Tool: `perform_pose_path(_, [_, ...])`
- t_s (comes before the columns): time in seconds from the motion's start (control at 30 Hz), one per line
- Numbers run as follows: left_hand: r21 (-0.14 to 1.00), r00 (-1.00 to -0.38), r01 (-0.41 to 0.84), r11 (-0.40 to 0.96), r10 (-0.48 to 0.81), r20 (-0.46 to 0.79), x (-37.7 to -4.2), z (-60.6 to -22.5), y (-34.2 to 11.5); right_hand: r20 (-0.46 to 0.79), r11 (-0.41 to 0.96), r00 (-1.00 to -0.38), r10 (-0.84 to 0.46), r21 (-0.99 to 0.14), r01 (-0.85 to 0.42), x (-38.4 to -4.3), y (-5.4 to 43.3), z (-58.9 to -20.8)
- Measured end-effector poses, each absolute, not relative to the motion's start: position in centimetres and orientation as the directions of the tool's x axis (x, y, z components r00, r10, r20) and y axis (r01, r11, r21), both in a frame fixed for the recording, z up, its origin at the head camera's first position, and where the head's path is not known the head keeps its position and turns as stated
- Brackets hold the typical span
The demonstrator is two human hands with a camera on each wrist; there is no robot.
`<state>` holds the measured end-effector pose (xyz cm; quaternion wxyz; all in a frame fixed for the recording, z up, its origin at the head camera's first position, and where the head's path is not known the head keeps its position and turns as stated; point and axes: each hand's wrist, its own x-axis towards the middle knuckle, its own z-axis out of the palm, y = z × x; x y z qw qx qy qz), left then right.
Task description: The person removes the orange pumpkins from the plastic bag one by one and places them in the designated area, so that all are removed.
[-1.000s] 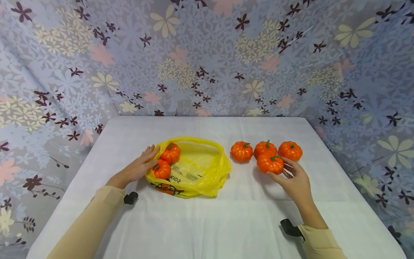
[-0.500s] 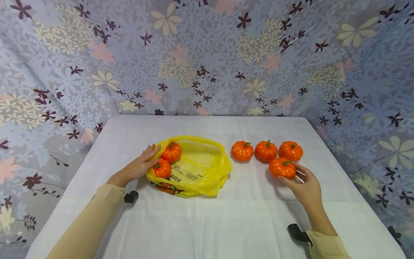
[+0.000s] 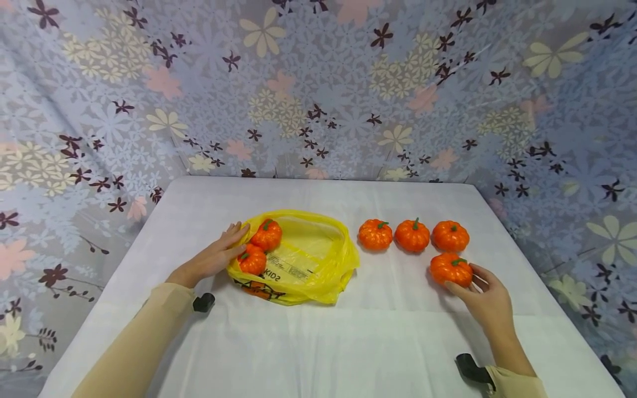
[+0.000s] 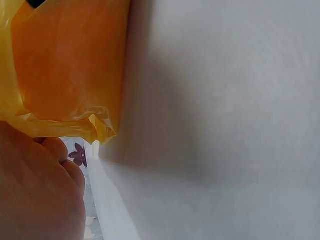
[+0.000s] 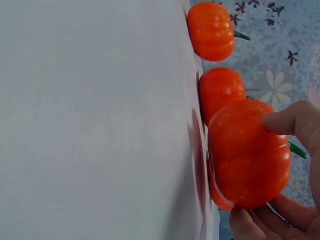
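A yellow plastic bag [image 3: 323,282] lies on the table with its mouth open, and two small orange toy pumpkins sit in its left side, one farther back [image 3: 266,235] and one nearer [image 3: 252,260]. My left hand [image 3: 211,260] rests against the bag's left rim with its fingers extended. In my right hand [image 3: 490,298] I grip another toy pumpkin [image 3: 451,270], thumb on one side and fingers on the other. The right wrist view shows this pumpkin [image 5: 250,155] close up, just off the white cloth, with a shadow beside it.
Behind the held pumpkin stand three more in a row: a left one [image 3: 375,235], a middle one [image 3: 412,236] and a right one [image 3: 450,236]. A white cloth covers the table [image 3: 318,354]. A floral curtain [image 3: 318,88] hangs along the back and sides.
My right hand has carried its pumpkin rightward and toward me, away from the front of the middle pumpkin. My left hand stays at the bag's rim.
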<state>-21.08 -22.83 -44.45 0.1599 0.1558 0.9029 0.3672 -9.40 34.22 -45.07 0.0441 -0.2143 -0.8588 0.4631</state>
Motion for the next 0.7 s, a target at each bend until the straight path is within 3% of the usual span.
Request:
perform_pose_path(0.47, [0.707, -0.905, 0.147, 0.692, 0.382, -0.186, -21.2, -44.5, -22.8, -0.228, 0.516, -0.901, 0.370, -0.755, 0.403, -9.7, 34.9, -44.5])
perform_pose_path(0.7, [0.705, -0.906, 0.152, 0.692, 0.382, -0.180, -21.2, -44.5, -22.8, -0.096, 0.573, -0.915, 0.392, -0.753, 0.324, -9.6, 34.1, -44.0])
